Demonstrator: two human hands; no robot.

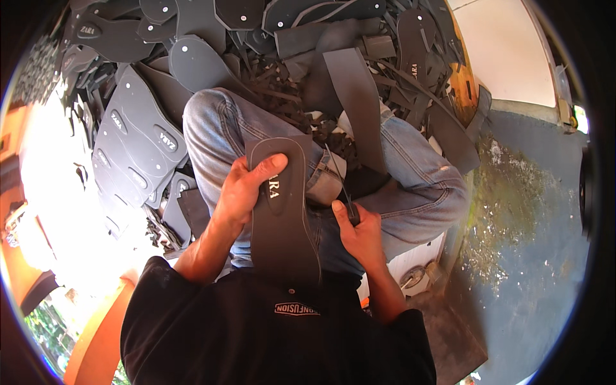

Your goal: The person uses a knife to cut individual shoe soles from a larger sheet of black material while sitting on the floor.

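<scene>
So from my end, the left hand (240, 196) has a flat dark grey sheet with a pale sole outline (285, 231) mid-frame, thumb pressed on top near the upper end; the other fingers are mostly hidden, but it's clearly gripped. Just right of that, the right hand (361, 236) has its fingers closed around a thin dark blade with a black handle (352, 214), pointing up and angled left, not touching the sheet. Faded blue jeans (417, 176) sit behind both, and dark rubbery-looking offcuts (282, 102) pile up around top centre.
</scene>
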